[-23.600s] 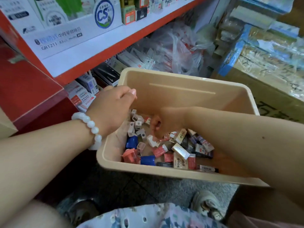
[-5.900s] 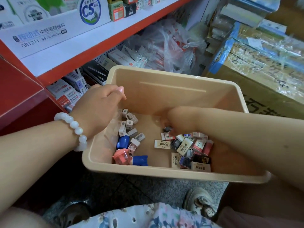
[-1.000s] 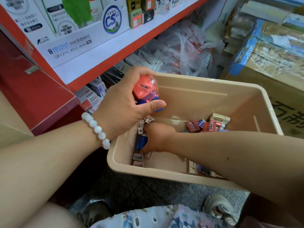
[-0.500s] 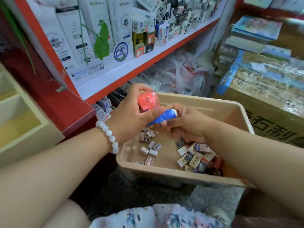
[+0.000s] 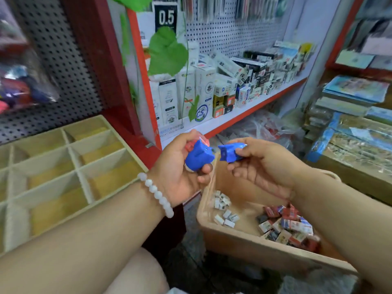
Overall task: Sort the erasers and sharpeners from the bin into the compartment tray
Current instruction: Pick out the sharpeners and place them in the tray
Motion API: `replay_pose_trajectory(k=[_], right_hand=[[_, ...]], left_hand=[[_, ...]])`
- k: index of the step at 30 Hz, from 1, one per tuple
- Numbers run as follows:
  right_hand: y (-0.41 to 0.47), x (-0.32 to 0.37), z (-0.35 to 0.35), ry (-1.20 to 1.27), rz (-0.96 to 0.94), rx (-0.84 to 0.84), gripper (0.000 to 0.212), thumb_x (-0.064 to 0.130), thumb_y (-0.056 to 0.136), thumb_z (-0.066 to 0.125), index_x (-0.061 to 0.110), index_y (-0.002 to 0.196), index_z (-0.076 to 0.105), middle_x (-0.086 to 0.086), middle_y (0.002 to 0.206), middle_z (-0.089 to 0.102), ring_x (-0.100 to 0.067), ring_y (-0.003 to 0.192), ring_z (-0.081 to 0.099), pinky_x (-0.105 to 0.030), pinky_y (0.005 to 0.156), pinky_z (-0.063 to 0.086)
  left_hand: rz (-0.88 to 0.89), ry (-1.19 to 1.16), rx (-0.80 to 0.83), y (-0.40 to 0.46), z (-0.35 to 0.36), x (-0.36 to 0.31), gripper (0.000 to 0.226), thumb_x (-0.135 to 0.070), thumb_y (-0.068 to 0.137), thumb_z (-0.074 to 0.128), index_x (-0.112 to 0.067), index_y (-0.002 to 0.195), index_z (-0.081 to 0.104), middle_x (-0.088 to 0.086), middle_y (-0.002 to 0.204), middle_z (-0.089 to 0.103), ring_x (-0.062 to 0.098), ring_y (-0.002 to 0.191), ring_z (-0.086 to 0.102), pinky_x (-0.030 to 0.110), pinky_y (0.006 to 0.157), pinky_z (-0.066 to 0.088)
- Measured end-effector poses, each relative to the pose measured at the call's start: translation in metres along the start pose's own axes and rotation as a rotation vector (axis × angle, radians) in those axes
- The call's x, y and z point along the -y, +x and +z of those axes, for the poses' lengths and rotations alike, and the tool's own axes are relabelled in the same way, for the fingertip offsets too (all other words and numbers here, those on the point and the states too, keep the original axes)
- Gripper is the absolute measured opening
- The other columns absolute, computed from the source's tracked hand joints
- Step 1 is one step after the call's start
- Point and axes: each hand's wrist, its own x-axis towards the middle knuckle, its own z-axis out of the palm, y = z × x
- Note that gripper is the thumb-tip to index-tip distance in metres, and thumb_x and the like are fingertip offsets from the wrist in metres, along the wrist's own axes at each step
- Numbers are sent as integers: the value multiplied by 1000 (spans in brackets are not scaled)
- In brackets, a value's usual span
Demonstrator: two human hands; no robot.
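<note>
My left hand (image 5: 180, 172) grips a blue sharpener (image 5: 199, 154) with a red one (image 5: 191, 144) behind it, above the bin's left end. My right hand (image 5: 263, 164) pinches another blue sharpener (image 5: 230, 153) close beside them. The beige bin (image 5: 244, 245) sits below on the floor, with small white sharpeners (image 5: 224, 211) at its left and wrapped erasers (image 5: 286, 223) piled at its right. The cream compartment tray (image 5: 78, 168) lies at the left, its cells showing nothing inside.
A red shelf unit (image 5: 233, 117) packed with stationery boxes stands behind the bin. Plastic bags (image 5: 265, 128) lie under the shelf, and stacked books and wrapped cartons (image 5: 356, 141) fill the right. A pegboard (image 5: 63, 66) rises behind the tray.
Both hands have lifted out of the bin with the sharpeners. The view has swung up and left, bringing the compartment tray into sight.
</note>
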Motion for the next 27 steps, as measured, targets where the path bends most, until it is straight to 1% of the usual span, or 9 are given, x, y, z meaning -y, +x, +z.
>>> replay_pose_trajectory(k=[4,7,10,13,17,19,21,24,27], right_hand=[[1,7,32,-70,-34,77,14,-4,90,45,2,95,56,-12,71,62,-16,52,56,-21,44,49],[5,10,59,-89,-59,109,10,-2,88,53,5,95,55,-11,70,63,-14,52,57,-19,45,49],[13,11,86,-90,-75,139,19,-4,86,57,4,103,54,-13,76,62,-15,53,58,-19,48,51],[23,8,112,-104,-83,157,21,-6,86,58,6,102,55,-13,76,62,-14,52,59,-18,49,52],[38,3,143,-95,-63,185,19,-6,89,55,5,104,55,-15,78,62,-15,54,59,-19,52,54],[47,0,155,-120,-48,199,16,-5,90,53,6,102,56,-18,81,62,-16,56,59,-19,54,55],[58,-4,165,-150,-41,206,16,-4,91,52,7,102,56,-19,85,63,-17,59,59,-20,55,55],[73,-9,177,-179,-39,191,16,-2,91,53,8,104,58,-16,87,63,-17,61,60,-20,57,56],[88,-15,184,-201,-42,175,17,-1,92,54,8,106,58,-13,88,63,-16,63,60,-18,56,55]], left_hand=[[20,-77,-14,-32,-10,-16,39,-51,87,41,-15,80,52,5,69,42,13,36,39,13,36,28],[36,-127,-59,-56,-20,-31,43,-50,92,32,-13,83,53,5,69,47,12,33,38,11,36,24],[119,-60,-144,-77,-35,-52,36,-43,92,36,-12,86,52,6,70,56,11,32,37,11,34,25],[194,-7,-242,-95,-55,-75,37,-42,91,41,-9,86,56,6,73,61,8,32,37,11,33,27],[235,1,-315,-116,-82,-107,44,-44,88,48,-11,66,65,6,79,61,7,36,41,12,34,33],[258,44,-376,-124,-95,-122,38,-46,89,50,-11,79,62,6,80,65,7,37,44,12,34,35],[285,148,-453,-128,-108,-133,39,-50,89,51,-11,89,59,1,70,65,7,38,49,12,32,35],[321,293,-559,-126,-129,-142,42,-57,86,50,-15,86,57,-2,57,61,7,42,55,12,32,37],[327,360,-563,-118,-148,-146,46,-57,88,47,-12,94,56,-1,56,61,7,42,53,13,34,38]])
